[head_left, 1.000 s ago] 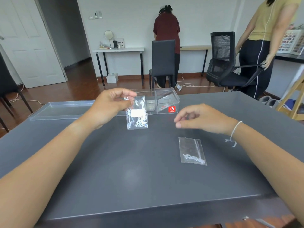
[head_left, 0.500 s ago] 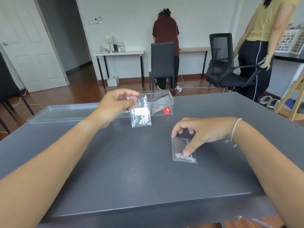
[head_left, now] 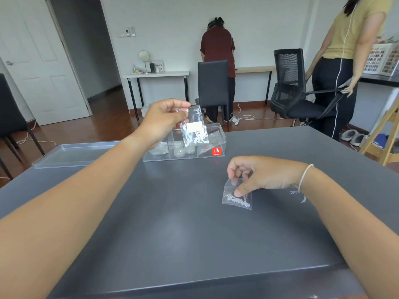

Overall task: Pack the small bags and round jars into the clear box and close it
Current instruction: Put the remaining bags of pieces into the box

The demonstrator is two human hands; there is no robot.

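Note:
My left hand (head_left: 164, 117) pinches the top of a small clear bag (head_left: 195, 128) with a white label and white beads, holding it up just above the clear box (head_left: 216, 155). The open box stands on the far side of the grey table (head_left: 172, 223), with round jars (head_left: 183, 151) and other small bags inside it. My right hand (head_left: 259, 175) grips a second small clear bag (head_left: 236, 196) of white beads, its lower edge still on the table. The box's clear lid (head_left: 71, 154) lies flat to the left of the box.
Two people stand at desks beyond the table, one by a black mesh office chair (head_left: 295, 87) at the right. A black dining chair (head_left: 213, 87) stands behind the box. A wooden stand (head_left: 386, 134) is at the table's right edge.
My right hand came down onto the bag lying on the table and took hold of it. My left hand carried the labelled bag farther, up over the box.

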